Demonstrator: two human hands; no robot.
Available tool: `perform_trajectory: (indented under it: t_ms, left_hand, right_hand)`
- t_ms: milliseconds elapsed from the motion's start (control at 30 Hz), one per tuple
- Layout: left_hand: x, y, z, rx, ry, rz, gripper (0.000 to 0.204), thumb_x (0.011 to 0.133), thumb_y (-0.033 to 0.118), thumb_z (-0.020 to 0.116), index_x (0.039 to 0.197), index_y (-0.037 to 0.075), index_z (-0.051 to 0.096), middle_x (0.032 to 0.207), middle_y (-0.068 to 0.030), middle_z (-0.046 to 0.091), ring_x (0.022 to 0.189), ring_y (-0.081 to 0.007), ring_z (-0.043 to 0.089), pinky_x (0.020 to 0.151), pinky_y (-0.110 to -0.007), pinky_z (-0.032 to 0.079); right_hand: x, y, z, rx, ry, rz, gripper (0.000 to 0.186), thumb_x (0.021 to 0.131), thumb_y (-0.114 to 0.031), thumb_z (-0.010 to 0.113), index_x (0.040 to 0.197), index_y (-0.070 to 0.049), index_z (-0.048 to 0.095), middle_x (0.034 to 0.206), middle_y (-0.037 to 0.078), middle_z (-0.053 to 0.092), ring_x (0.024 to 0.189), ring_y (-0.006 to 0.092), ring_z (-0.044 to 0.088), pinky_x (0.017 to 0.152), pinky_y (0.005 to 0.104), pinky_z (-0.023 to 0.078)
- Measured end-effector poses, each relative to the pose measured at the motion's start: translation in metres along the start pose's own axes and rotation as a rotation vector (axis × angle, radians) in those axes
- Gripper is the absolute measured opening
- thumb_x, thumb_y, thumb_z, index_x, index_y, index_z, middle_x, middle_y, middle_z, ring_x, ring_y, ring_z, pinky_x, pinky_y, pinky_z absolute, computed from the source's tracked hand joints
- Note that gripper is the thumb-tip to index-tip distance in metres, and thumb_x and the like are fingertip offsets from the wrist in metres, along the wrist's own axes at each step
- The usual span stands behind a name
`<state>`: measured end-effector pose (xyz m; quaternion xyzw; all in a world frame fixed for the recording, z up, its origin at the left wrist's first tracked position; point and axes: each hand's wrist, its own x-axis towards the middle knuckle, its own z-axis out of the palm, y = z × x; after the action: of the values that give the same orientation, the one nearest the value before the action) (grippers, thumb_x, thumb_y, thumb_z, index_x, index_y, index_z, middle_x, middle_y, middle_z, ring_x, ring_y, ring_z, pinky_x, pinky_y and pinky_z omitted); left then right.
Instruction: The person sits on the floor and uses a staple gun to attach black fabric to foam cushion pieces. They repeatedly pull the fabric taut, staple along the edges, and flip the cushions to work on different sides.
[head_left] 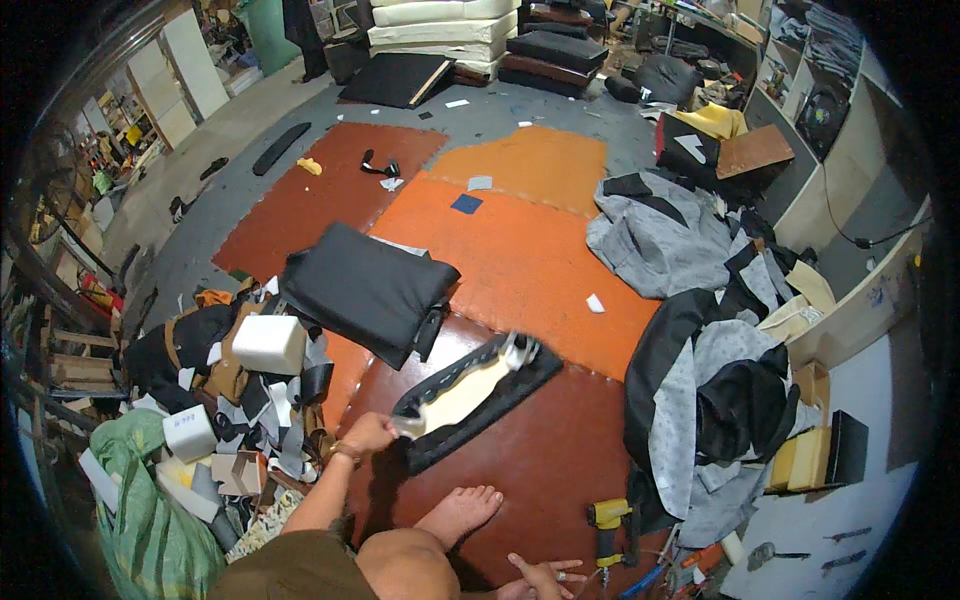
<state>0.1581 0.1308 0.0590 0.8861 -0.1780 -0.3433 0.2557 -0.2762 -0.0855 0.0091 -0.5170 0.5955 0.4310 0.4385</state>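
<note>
On the brown mat lies a long black upholstery cover [530, 385] with pale foam or board [465, 395] showing between its turned-up edges. My left hand [370, 435] is closed on the whitish left end of this cover, its fingers pressed together there. At the lower edge of the view, my right hand [545, 580] has its fingers apart and nothing visible in them. A yellow and black staple gun [608, 520] with a hose stands just to the right of that hand, apart from it. My bare foot [462, 515] rests between the cover and my right hand.
A folded black cushion cover [365, 290] lies beyond the piece. Fabric scraps, white foam blocks [268, 343] and a green sack [150, 510] crowd the left. Grey and black fabric [650, 230] is heaped on the right, beside shelving [840, 290]. Stacked cushions [445, 35] stand at the back.
</note>
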Motion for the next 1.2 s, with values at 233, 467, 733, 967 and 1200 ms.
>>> perform_trajectory:
  t_ms: [233,467,733,967,1200]
  left_hand:
    - [0.074,-0.081,0.012,-0.149,0.514,-0.121,0.028,0.096,0.023,0.062,0.094,-0.003,0.071,0.086,-0.0248,0.073,0.08,-0.0384,0.07,0.075,-0.049,0.054]
    - [0.091,-0.054,-0.001,-0.335,0.13,-0.311,0.047,0.103,0.045,0.058,0.101,0.001,0.073,0.089,-0.0084,0.072,0.079,-0.0241,0.069,0.072,-0.04,0.054]
    - [-0.02,0.01,0.001,-1.138,-0.341,-0.369,0.059,0.102,0.059,0.061,0.125,0.006,0.071,0.118,-0.0086,0.075,0.107,-0.0249,0.071,0.095,-0.041,0.057]
    - [-0.082,0.053,0.034,-1.242,-0.683,-0.058,0.054,0.097,0.023,0.077,0.142,0.003,0.057,0.132,-0.0086,0.068,0.12,-0.0202,0.065,0.106,-0.038,0.051]
    - [-0.072,0.063,0.033,-0.835,-0.415,-0.033,0.049,0.092,0.006,0.077,0.138,0.0,0.06,0.128,-0.0075,0.07,0.116,-0.0193,0.066,0.105,-0.035,0.051]
  right_hand:
    - [-0.025,0.016,-0.005,0.095,0.01,0.077,0.145,0.07,-0.078,0.08,0.156,0.007,-0.001,0.133,0.031,0.015,0.124,0.0573,0.023,0.104,0.0667,0.036]
    - [-0.069,0.005,-0.022,0.197,-0.02,0.271,0.158,0.066,-0.073,0.087,0.158,0.003,-0.016,0.154,0.036,-0.006,0.14,0.0652,0.005,0.113,0.0727,0.027]
    - [-0.023,0.0,0.003,0.177,0.24,0.286,0.178,0.056,-0.077,0.091,0.155,-0.002,-0.035,0.161,0.039,-0.033,0.148,0.0698,-0.008,0.118,0.0775,0.018]
    - [-0.037,-0.007,-0.009,0.181,0.163,0.088,0.182,0.053,-0.077,0.092,0.152,0.002,-0.039,0.158,0.045,-0.031,0.15,0.0666,-0.01,0.121,0.0758,0.011]
    - [-0.018,0.001,0.0,0.207,0.201,0.165,0.181,0.055,-0.076,0.092,0.15,0.008,-0.038,0.155,0.048,-0.032,0.15,0.066,-0.015,0.119,0.0765,0.014]
